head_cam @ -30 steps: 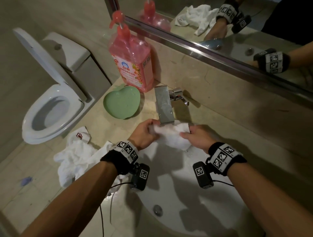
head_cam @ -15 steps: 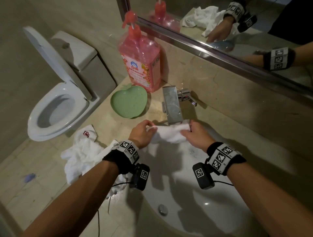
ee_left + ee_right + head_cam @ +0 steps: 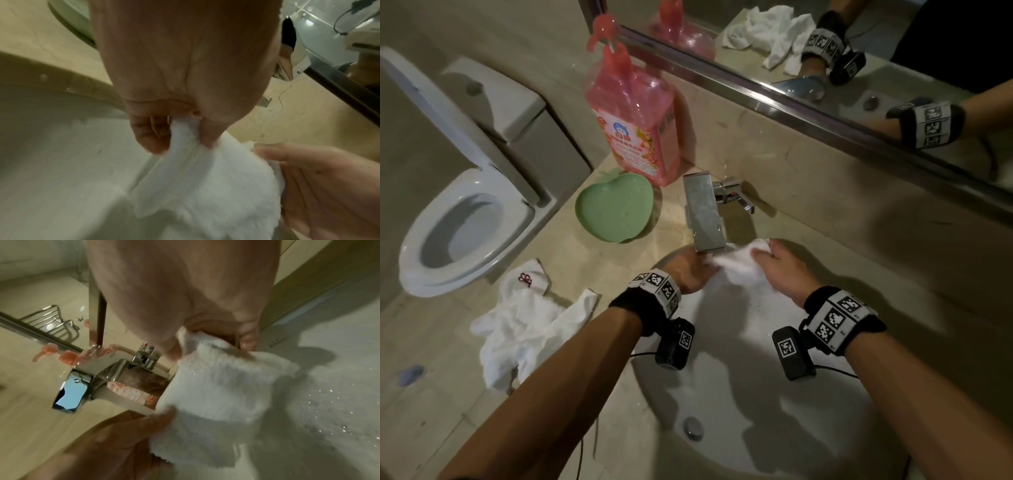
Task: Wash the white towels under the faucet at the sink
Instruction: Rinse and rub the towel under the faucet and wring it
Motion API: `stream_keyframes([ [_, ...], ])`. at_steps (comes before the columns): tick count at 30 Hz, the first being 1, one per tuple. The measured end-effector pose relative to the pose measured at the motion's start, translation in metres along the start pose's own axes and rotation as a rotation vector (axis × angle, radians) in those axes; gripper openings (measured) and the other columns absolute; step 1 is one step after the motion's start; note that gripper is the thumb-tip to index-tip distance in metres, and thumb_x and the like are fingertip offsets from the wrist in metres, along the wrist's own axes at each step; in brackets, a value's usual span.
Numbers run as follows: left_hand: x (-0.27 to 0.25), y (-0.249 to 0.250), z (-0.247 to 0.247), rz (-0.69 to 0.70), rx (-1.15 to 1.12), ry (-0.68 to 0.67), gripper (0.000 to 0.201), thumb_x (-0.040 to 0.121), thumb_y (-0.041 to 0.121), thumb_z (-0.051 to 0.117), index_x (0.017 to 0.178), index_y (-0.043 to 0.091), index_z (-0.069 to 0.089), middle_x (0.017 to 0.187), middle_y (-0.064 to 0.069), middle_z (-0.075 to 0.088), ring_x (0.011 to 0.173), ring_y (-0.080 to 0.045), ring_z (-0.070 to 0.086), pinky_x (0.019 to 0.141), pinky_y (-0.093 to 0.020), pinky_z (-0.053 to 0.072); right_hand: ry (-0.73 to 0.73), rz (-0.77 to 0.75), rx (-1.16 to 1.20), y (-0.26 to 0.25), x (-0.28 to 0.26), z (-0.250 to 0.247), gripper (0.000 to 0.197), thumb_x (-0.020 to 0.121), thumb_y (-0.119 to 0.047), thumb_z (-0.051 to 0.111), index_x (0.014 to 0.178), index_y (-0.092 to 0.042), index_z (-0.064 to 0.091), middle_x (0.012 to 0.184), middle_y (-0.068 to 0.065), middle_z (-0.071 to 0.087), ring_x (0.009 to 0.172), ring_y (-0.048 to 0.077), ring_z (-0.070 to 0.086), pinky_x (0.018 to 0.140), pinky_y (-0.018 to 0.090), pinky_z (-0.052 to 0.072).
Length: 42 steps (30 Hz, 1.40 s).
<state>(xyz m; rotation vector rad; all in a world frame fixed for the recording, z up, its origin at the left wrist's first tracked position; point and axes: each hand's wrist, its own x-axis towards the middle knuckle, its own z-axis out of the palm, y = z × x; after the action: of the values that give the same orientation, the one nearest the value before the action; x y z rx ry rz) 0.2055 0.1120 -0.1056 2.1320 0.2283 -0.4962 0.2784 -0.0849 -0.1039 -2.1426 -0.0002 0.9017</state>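
Note:
Both my hands hold one wet white towel (image 3: pixel 739 265) over the white sink (image 3: pixel 739 442), just below the spout of the chrome faucet (image 3: pixel 703 214). My left hand (image 3: pixel 688 270) pinches its left end between thumb and curled fingers, as the left wrist view shows on the towel (image 3: pixel 201 175). My right hand (image 3: pixel 780 267) grips the right end of the towel (image 3: pixel 222 386), fingers curled round the cloth. A heap of more white towels (image 3: pixel 527 325) lies on the counter left of the sink. Whether water runs from the faucet (image 3: pixel 72 391) I cannot tell.
A pink soap pump bottle (image 3: pixel 633 120) and a green heart-shaped dish (image 3: pixel 614 210) stand on the counter behind the faucet's left. An open toilet (image 3: pixel 458 226) is at the far left. A mirror (image 3: pixel 859 51) runs along the back wall. The sink drain (image 3: pixel 693 428) is near me.
The towel went from bunched in front of the spout to stretched rightward under it. My right hand moved up and right; my left slid under the spout.

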Motion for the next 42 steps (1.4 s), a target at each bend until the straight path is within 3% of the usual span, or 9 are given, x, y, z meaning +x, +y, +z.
stream_keyframes([
  [4, 0.0, -0.005, -0.005, -0.071, -0.061, 0.098, 0.025, 0.097, 0.028, 0.057, 0.119, 0.018, 0.064, 0.118, -0.01, 0.069, 0.102, -0.025, 0.066, 0.094, -0.037, 0.052, -0.17, -0.005, -0.084, 0.003, 0.001, 0.001, 0.078, 0.082, -0.015, 0.079, 0.151, -0.017, 0.042, 0.144, 0.007, 0.056, 0.12, 0.026, 0.06, 0.09, 0.038, 0.054],
  [7, -0.006, -0.012, -0.01, -0.105, -0.18, 0.204, 0.026, 0.093, 0.024, 0.063, 0.119, 0.02, 0.059, 0.11, -0.006, 0.072, 0.095, -0.023, 0.068, 0.087, -0.037, 0.055, -0.13, -0.007, -0.197, 0.001, 0.002, 0.009, 0.071, 0.087, -0.023, 0.072, 0.152, -0.017, 0.043, 0.143, 0.008, 0.055, 0.111, 0.021, 0.056, 0.07, 0.023, 0.044],
  [13, -0.026, -0.029, -0.026, -0.178, -0.428, 0.367, 0.016, 0.091, 0.021, 0.068, 0.08, 0.025, 0.056, 0.081, 0.0, 0.065, 0.07, -0.019, 0.058, 0.064, -0.031, 0.05, -0.099, 0.01, 0.082, -0.006, 0.011, 0.036, 0.067, 0.086, -0.039, 0.074, 0.143, -0.011, 0.054, 0.136, -0.004, 0.056, 0.121, 0.018, 0.055, 0.087, 0.027, 0.043],
  [16, -0.039, -0.039, -0.034, -0.183, -0.498, 0.293, 0.03, 0.072, 0.018, 0.087, 0.084, 0.023, 0.06, 0.096, -0.012, 0.07, 0.083, -0.023, 0.064, 0.08, -0.04, 0.055, -0.097, 0.016, 0.217, -0.012, 0.014, 0.045, 0.05, 0.082, -0.044, 0.079, 0.122, -0.018, 0.066, 0.121, -0.001, 0.066, 0.105, 0.014, 0.063, 0.077, 0.03, 0.049],
  [20, -0.048, -0.041, -0.036, -0.163, -0.411, 0.154, 0.05, 0.062, 0.002, 0.088, 0.096, 0.018, 0.056, 0.129, -0.017, 0.061, 0.114, -0.036, 0.061, 0.095, -0.051, 0.052, -0.107, 0.03, 0.297, -0.023, 0.014, 0.056, 0.04, 0.09, -0.033, 0.071, 0.123, -0.012, 0.065, 0.118, 0.01, 0.069, 0.11, 0.029, 0.066, 0.095, 0.051, 0.056],
  [26, -0.042, -0.027, -0.02, -0.209, 0.151, 0.012, 0.075, 0.056, 0.024, 0.093, 0.113, 0.023, 0.045, 0.115, -0.007, 0.047, 0.095, -0.027, 0.055, 0.082, -0.036, 0.052, -0.12, 0.054, 0.344, -0.027, 0.011, 0.049, 0.028, 0.095, -0.025, 0.068, 0.119, -0.011, 0.064, 0.114, 0.013, 0.071, 0.105, 0.032, 0.069, 0.091, 0.06, 0.056],
  [33, -0.025, -0.003, 0.002, -0.17, 0.499, 0.034, 0.023, 0.084, 0.023, 0.057, 0.106, 0.017, 0.053, 0.117, -0.014, 0.053, 0.102, -0.032, 0.056, 0.092, -0.043, 0.051, -0.174, 0.092, 0.206, -0.022, -0.002, 0.033, 0.049, 0.08, -0.05, 0.08, 0.116, -0.02, 0.066, 0.107, 0.003, 0.074, 0.092, 0.019, 0.072, 0.063, 0.032, 0.057],
  [37, -0.013, 0.004, -0.006, -0.068, 0.458, 0.001, 0.034, 0.093, 0.027, 0.055, 0.123, 0.013, 0.059, 0.129, -0.015, 0.051, 0.118, -0.033, 0.049, 0.103, -0.042, 0.044, -0.253, 0.025, 0.019, -0.016, -0.005, 0.016, 0.066, 0.055, -0.065, 0.089, 0.105, -0.026, 0.072, 0.083, -0.01, 0.073, 0.071, 0.009, 0.062, 0.053, 0.021, 0.044],
  [42, -0.012, 0.004, -0.011, -0.017, 0.221, -0.005, 0.034, 0.09, 0.041, 0.067, 0.114, 0.018, 0.064, 0.112, -0.008, 0.067, 0.102, -0.026, 0.063, 0.088, -0.032, 0.05, -0.219, -0.055, -0.354, -0.006, -0.001, 0.006, 0.105, 0.059, -0.05, 0.094, 0.145, -0.022, 0.041, 0.126, -0.004, 0.054, 0.091, 0.011, 0.054, 0.053, 0.015, 0.039],
])
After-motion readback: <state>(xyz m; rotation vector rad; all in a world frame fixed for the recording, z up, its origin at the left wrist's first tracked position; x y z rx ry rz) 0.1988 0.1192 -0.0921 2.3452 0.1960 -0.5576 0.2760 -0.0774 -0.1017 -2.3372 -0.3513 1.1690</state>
